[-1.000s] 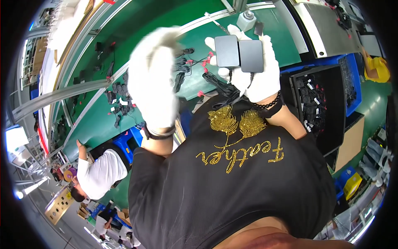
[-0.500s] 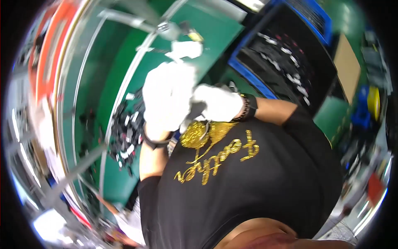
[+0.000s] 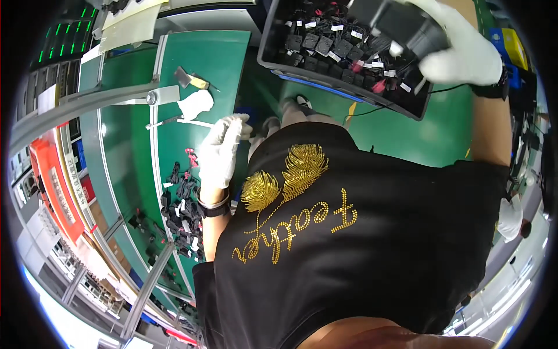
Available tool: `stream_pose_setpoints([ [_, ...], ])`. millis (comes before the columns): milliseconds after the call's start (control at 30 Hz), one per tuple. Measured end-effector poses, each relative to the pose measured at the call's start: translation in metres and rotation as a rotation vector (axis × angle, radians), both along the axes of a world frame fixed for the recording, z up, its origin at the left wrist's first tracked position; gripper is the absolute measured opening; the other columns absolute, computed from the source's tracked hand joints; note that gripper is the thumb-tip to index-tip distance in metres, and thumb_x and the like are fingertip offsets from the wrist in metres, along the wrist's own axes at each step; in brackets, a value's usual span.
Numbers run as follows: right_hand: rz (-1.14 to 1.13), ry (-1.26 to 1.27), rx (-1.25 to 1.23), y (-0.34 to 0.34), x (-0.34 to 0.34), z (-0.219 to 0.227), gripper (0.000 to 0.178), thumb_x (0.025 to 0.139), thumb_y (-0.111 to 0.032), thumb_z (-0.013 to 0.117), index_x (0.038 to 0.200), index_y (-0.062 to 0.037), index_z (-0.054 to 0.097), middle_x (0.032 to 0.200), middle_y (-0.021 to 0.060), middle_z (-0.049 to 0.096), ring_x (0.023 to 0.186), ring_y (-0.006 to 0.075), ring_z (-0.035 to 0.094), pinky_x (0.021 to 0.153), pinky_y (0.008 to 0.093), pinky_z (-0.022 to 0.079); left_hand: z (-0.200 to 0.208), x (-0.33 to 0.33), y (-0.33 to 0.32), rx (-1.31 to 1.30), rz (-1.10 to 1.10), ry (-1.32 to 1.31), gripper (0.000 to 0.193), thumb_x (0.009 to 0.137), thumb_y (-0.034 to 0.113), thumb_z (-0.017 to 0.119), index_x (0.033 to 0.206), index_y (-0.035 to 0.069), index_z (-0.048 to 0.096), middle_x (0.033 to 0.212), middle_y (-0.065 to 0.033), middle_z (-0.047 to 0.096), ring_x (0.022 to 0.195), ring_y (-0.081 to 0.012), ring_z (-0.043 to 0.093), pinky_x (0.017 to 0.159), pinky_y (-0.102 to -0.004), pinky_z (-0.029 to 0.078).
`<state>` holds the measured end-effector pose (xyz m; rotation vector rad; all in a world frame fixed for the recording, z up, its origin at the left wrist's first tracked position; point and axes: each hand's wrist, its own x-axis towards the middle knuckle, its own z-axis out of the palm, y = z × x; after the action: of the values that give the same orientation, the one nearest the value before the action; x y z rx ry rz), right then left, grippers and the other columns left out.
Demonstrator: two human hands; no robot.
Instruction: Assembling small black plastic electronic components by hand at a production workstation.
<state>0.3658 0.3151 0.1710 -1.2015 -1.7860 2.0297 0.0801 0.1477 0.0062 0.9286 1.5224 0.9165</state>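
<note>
My right hand [image 3: 468, 58], in a white glove, grips black power adapters [image 3: 407, 26] over the black crate [image 3: 354, 93] at the upper right. A thin black cable [image 3: 401, 104] trails beneath this hand across the crate's near edge. My left hand [image 3: 220, 154], also gloved, hovers by the right edge of the green workbench [image 3: 203, 52]. Its fingers are loosely bent and apart, and nothing shows in them. Close to it on the bench are a white bundle [image 3: 196, 104] and a yellow-handled tool [image 3: 199, 82]. A heap of black cabled adapters [image 3: 186, 227] lies beside my left forearm.
The crate holds several black adapters with white tags [image 3: 325, 46]. Metal frame bars [image 3: 87, 102] cross the bench's left side. An orange-red bin [image 3: 55, 186] stands farther left. Yellow and blue objects [image 3: 508, 49] are beyond my right hand.
My hands, together in front of my chest before, are now apart. The right has moved to the crate with the adapters; the left stays by the bench. My view has turned, and the picture is sharper.
</note>
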Motion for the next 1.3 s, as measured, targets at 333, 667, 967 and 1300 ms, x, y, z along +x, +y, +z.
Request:
stream_pose_setpoints([
  [333,0.917,-0.738,1.31,0.089,0.143,-0.27,0.074,0.067,-0.002,0.062,0.136,-0.0117,0.038,0.116,0.0117,0.05,0.103,0.0302,0.05,0.1,0.0431,0.038,-0.015,0.048,-0.005,-0.204,0.003,0.075,0.026,0.094,0.015,0.055,0.114,-0.002,0.059,0.093,-0.005,0.064,0.089,-0.0094,0.058,0.083,-0.0215,0.044],
  [667,1.183,-0.49,1.348,0.076,0.14,-0.38,0.05,0.082,-0.012,0.047,0.131,-0.0131,0.046,0.133,0.0067,0.047,0.123,0.0306,0.043,0.107,0.043,0.032,0.002,0.045,-0.027,-0.357,-0.045,0.37,0.035,0.092,0.03,0.055,0.114,0.004,0.061,0.105,-0.0127,0.064,0.096,-0.0226,0.06,0.087,-0.0311,0.045],
  [967,1.266,-0.524,1.335,0.087,0.155,-0.379,0.066,0.07,-0.013,0.061,0.134,-0.0133,0.043,0.136,0.0065,0.042,0.127,0.0347,0.037,0.11,0.0497,0.024,-0.028,0.031,-0.066,-0.178,0.145,0.54,0.034,0.085,0.032,0.06,0.105,0.005,0.064,0.099,-0.0158,0.064,0.094,-0.0303,0.06,0.085,-0.0365,0.047],
  [1300,0.139,-0.392,1.194,0.068,0.047,-0.291,0.041,0.088,-0.005,0.055,0.128,-0.0002,0.049,0.13,0.0166,0.05,0.114,0.0292,0.053,0.098,0.0362,0.041,-0.084,-0.174,-0.243,-0.56,0.916,1.358,0.043,0.073,0.024,0.067,0.111,0.005,0.058,0.103,-0.0189,0.061,0.097,-0.0355,0.059,0.085,-0.0429,0.048],
])
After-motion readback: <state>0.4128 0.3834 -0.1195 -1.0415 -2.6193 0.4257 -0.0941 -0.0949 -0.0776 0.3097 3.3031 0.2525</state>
